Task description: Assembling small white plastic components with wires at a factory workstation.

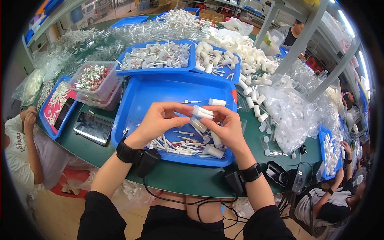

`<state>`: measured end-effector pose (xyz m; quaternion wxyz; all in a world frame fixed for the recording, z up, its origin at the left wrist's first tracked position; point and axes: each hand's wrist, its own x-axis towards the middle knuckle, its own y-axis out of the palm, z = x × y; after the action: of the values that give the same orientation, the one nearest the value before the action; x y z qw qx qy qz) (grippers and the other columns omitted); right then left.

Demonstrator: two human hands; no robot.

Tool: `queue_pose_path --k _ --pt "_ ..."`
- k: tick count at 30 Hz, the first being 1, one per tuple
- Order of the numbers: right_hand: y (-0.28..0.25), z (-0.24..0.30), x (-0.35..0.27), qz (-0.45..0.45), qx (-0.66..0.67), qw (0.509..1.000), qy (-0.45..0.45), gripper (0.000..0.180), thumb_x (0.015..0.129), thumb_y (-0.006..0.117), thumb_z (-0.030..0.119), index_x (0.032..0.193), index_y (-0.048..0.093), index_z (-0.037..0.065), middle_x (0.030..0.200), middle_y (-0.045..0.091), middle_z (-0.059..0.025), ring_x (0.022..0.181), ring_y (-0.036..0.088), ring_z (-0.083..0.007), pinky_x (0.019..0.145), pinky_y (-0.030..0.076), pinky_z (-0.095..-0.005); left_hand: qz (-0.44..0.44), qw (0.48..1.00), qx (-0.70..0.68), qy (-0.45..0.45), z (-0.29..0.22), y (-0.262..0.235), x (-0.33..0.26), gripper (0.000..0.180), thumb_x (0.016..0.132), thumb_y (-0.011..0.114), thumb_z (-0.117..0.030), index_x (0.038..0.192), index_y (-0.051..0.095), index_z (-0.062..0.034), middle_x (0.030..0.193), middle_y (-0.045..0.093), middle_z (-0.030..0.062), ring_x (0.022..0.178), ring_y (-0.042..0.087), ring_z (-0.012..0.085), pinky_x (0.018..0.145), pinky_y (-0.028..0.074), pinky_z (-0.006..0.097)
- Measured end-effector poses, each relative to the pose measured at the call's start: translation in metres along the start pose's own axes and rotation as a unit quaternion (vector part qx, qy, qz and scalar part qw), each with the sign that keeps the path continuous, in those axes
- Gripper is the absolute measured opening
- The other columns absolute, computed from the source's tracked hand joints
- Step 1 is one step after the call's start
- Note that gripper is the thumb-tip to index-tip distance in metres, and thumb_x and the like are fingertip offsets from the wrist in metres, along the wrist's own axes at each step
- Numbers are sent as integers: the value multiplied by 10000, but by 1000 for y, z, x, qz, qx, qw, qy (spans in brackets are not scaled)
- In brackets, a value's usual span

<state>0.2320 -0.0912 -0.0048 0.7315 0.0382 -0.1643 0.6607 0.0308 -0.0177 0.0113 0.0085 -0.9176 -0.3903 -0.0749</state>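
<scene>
A small white plastic cylinder (203,113) with a ridged or split-looking side is held up over a large blue tray (146,94). My right hand (227,127) is closed around its right part with thumb and fingers. At the left end, the thumb and index finger of my left hand (163,121) pinch close together against it. Beneath my hands, thin white sticks with dark red parts (176,146) lie loose in the tray. More white cylinders lie there too, one (217,102) beyond my right fingers and another (214,151) near the front rim.
Behind stand blue trays of white parts (156,56). Stacked clear boxes (94,78) and a phone (93,128) are to the left. Plastic bags (286,112) and a pile of white cylinders (244,48) lie right. A cable (176,199) hangs from my wrist straps. Other people sit at both sides.
</scene>
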Motion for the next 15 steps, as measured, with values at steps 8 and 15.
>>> queue_pose_path --k 8,15 --pt "-1 -3 0 -7 16 1000 1 303 785 673 103 1071 616 20 817 628 -9 734 569 -64 688 458 -210 14 999 -30 -11 -2 -1 -1 377 806 638 -39 1177 568 -33 963 652 105 812 616 106 709 497 214" --pt "0 -3 0 -8 11 1000 9 296 789 677 115 1059 616 11 791 619 -7 719 566 -62 681 459 -212 27 999 -35 -17 -5 -1 -1 387 819 634 -55 1196 548 -41 955 653 98 839 600 100 724 492 223"
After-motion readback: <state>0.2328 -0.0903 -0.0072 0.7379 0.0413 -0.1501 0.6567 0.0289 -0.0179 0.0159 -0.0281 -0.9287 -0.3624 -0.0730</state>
